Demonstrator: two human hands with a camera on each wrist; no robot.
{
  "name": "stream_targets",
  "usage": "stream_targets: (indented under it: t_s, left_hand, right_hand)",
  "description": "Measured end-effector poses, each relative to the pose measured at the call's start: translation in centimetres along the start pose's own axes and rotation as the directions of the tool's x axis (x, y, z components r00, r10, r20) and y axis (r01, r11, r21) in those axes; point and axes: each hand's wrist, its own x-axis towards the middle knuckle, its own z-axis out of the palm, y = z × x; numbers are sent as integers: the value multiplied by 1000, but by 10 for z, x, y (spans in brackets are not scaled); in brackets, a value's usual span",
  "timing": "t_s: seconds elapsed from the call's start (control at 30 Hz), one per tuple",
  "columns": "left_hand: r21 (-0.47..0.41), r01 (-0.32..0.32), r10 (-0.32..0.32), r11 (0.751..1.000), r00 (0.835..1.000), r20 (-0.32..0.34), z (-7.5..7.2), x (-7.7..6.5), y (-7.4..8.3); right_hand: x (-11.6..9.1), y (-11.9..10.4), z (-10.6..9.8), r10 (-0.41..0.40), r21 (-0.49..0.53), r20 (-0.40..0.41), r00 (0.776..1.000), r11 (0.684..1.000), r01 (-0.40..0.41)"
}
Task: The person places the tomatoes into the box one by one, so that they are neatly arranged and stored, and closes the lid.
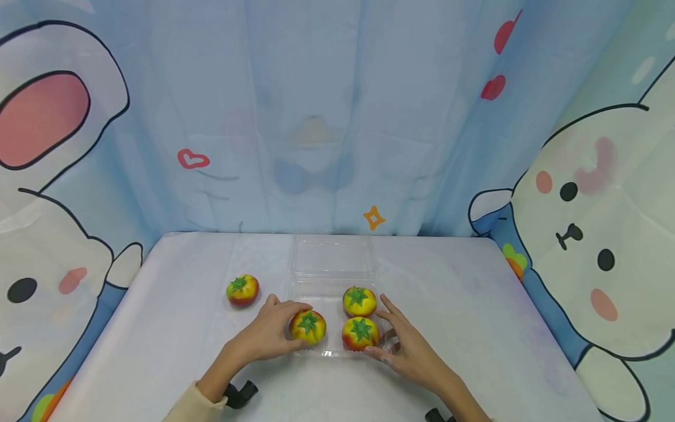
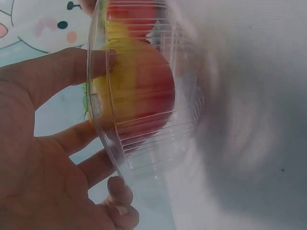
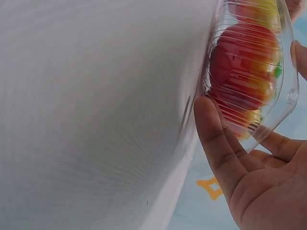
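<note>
A clear plastic clamshell box (image 1: 332,297) lies with its lid (image 1: 333,256) folded back. Inside its front left, my left hand (image 1: 266,331) grips a red-and-yellow tomato-like fruit (image 1: 311,329) with a green star-shaped top, finger and thumb on opposite sides. Through the ribbed wall in the left wrist view, that fruit (image 2: 144,91) shows beside the other fingers. Two similar fruits, a rear one (image 1: 360,300) and a front one (image 1: 361,334), sit in the right half. At the box's right front corner is my right hand (image 1: 413,351), fingers spread and thumb near the wall.
Another matching fruit (image 1: 242,291) lies on the white-covered table (image 1: 459,305), left of the box. Behind the table hangs a blue curtain (image 1: 316,117) with printed cartoon figures. Dark wrist-mounted pieces show at the left wrist (image 1: 241,395) and the right wrist (image 1: 436,415).
</note>
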Motion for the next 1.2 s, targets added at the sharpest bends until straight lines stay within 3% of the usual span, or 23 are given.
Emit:
stream_targets:
  t_s: [0.53,0.83,1.2]
  left_hand:
    - [14,44,-44,999,999,24,4,5,0]
    - [-61,23,-17,998,995,103,5,5,-5]
    - [-78,-24,28,997,998,62,-1,2,-10]
  right_hand:
    - [0,-1,1,3,2,-4,1000,1000,-3]
    - [0,-1,0,2,-5,-7,1000,1000,-2]
    - [-1,-3,-1,-1,-20,-5,1000,1000,1]
